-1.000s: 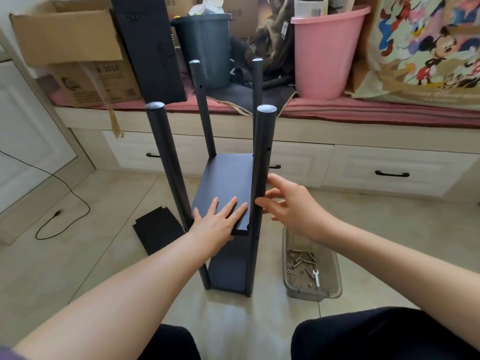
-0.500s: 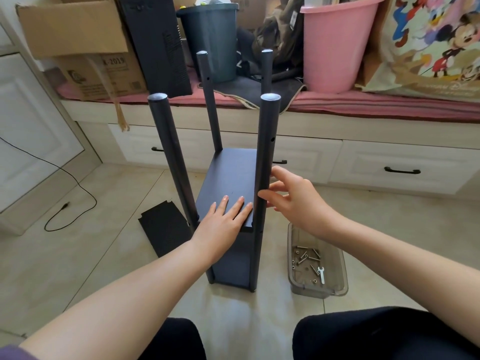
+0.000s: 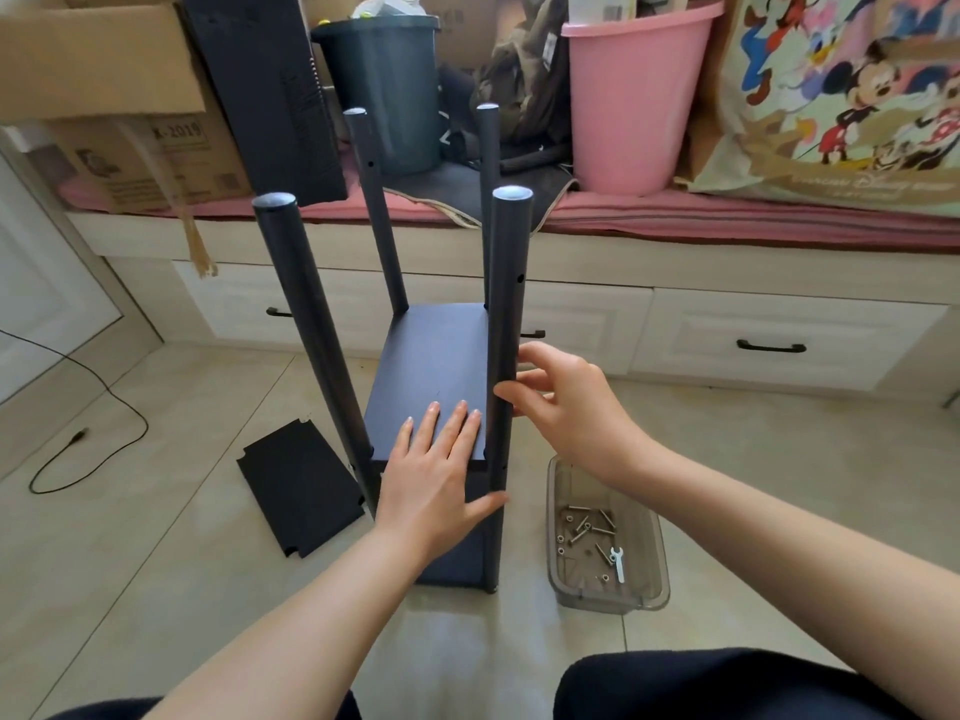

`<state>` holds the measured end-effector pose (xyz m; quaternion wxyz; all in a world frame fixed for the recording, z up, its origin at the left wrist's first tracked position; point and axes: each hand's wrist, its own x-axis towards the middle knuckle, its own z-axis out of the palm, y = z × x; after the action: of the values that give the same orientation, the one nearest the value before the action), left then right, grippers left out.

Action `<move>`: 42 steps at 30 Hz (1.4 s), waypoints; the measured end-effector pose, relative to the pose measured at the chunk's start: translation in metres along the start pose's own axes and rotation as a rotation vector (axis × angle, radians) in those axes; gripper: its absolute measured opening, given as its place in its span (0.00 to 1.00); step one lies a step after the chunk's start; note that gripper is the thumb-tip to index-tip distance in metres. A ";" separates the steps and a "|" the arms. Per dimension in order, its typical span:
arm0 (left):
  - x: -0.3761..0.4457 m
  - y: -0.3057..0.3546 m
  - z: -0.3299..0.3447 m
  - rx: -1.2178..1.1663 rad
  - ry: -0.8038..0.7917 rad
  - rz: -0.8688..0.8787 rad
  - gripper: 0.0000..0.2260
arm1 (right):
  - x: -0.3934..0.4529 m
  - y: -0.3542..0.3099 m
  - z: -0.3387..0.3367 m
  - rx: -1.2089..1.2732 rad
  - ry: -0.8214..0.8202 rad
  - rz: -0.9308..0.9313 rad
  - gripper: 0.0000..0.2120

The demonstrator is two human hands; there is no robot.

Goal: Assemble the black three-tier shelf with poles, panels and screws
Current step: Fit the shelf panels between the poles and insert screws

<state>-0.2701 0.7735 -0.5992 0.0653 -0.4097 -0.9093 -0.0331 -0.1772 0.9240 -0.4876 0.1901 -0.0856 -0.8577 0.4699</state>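
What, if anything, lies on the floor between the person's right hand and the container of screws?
Nothing visible. The right hand rests against the near right pole, and the clear container of screws sits open-topped on the floor just below it.

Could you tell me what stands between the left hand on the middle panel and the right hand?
In the head view, the near right pole stands between the left hand, flat on the panel, and the right hand.

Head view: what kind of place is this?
Probably a room in a home, used partly for storage. A built-in white bench with black-handled drawers runs along the wall, topped with a pink plastic bucket and brown cardboard boxes, over a beige tiled floor.
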 end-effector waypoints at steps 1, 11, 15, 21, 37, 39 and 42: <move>0.002 0.004 0.001 0.000 0.011 -0.015 0.44 | 0.001 0.002 -0.002 0.000 0.013 0.006 0.10; 0.013 0.031 0.016 -0.043 0.347 -0.097 0.32 | 0.004 0.025 -0.014 0.190 0.078 0.075 0.08; 0.014 0.033 0.018 -0.043 0.443 -0.095 0.31 | -0.007 0.061 -0.024 0.169 0.031 0.159 0.08; 0.015 0.033 0.024 -0.030 0.463 -0.110 0.28 | -0.041 0.171 -0.024 0.017 -0.080 0.535 0.03; 0.019 0.028 0.036 0.010 0.579 -0.080 0.24 | -0.031 0.331 0.059 -0.399 -0.566 0.760 0.25; 0.019 0.027 0.036 0.015 0.572 -0.078 0.24 | -0.031 0.340 0.068 -0.460 -0.596 0.761 0.26; 0.018 0.028 0.035 0.005 0.559 -0.085 0.24 | -0.036 0.350 0.076 -0.517 -0.584 0.770 0.24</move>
<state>-0.2637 0.8095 -0.6312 0.3132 -0.3460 -0.8723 -0.1455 -0.1866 1.0437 -0.8269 -0.2690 -0.3031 -0.8691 0.2836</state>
